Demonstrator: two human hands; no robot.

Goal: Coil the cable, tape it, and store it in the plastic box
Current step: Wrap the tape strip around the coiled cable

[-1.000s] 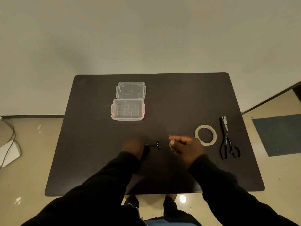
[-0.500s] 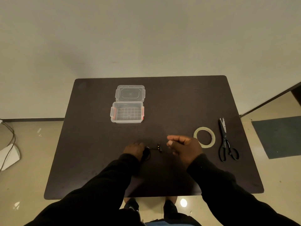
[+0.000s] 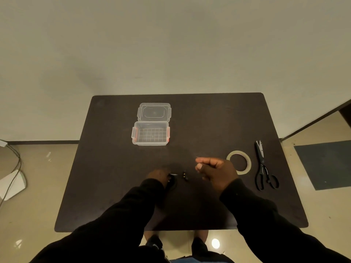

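A clear rectangular plastic box [image 3: 151, 135] with orange side latches stands open on the left half of the dark rectangular counter [image 3: 114, 177], and its clear lid [image 3: 154, 112] lies flat just behind it, touching the far rim. Nearer the person, the left hand [image 3: 159, 174] rests on the counter with its grip closed round a thin black cable [image 3: 171, 182]. The cable is hard to separate from the dark surface, but part of it appears looped under that hand. A small black connector end [image 3: 185, 175] lies on the counter just right of the left hand, between the two hands. The right hand [image 3: 216, 170] is raised over the counter, with thumb and forefinger pinched; whether this grip holds a strand of cable cannot be determined. Just right of it lies a roll of clear tape [image 3: 239, 162], flat. A pair of black-handled scissors [image 3: 263, 166] lies beside the roll, blades pointing away.
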